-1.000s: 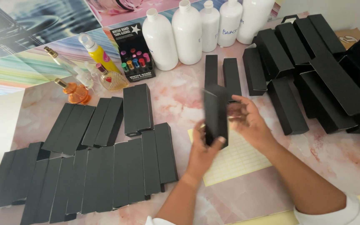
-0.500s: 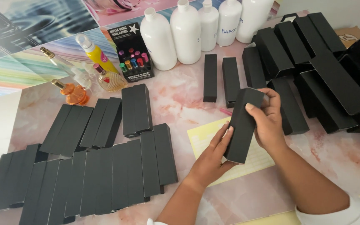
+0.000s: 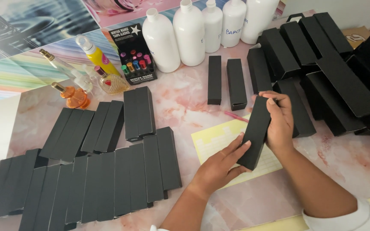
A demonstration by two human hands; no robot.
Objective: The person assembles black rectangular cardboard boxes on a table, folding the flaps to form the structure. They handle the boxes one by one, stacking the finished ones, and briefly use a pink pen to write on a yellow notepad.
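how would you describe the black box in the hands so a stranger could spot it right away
On the pink marbled table, find the pale yellow lined sheet. Above it, a long black box is gripped by the right hand and propped by the left hand. Unlike the other black boxes, it is lifted and tilted.

One cam only, head-worn, so no 2nd view to overlap. Looks steeply down and fwd over the pink marbled tabletop, close, approx arm's reach. Both forearms enter from bottom edge; left hand and right hand sit just right of centre. Far edge of frame reaches the white plastic bottles and posters at back. Slight wide-angle look; horizon tilted a bit.
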